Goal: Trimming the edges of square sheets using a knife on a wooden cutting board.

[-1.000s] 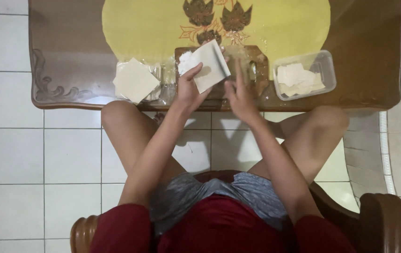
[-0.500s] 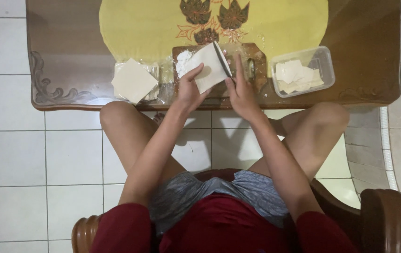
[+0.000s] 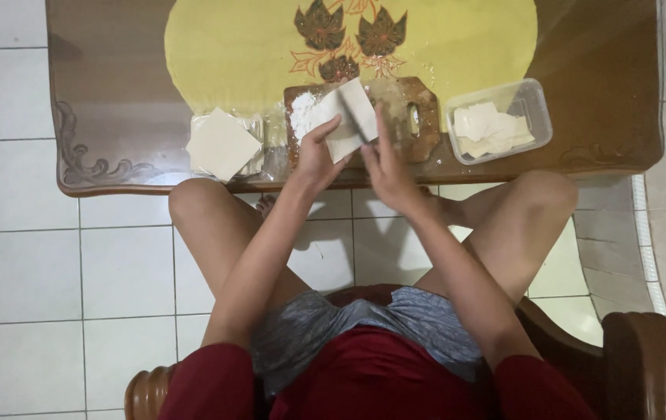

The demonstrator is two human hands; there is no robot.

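Pale square dough sheet (image 3: 346,117) is held just above the floured brown wooden cutting board (image 3: 414,117), at the near edge of the wooden table (image 3: 107,93). Since a second ago its right edge has been turned inward, so the sheet now shows narrower; folding appears under way. Left hand (image 3: 316,155) is clamped on the sheet's lower left corner; right hand (image 3: 383,159) pinches the folded edge, fingers closed on it. Stack of pale square sheets (image 3: 222,144) lies left of the board; clear plastic tub (image 3: 535,101) with folded pieces lies right. The table edge runs directly beneath the wrists, with open tiled floor below.
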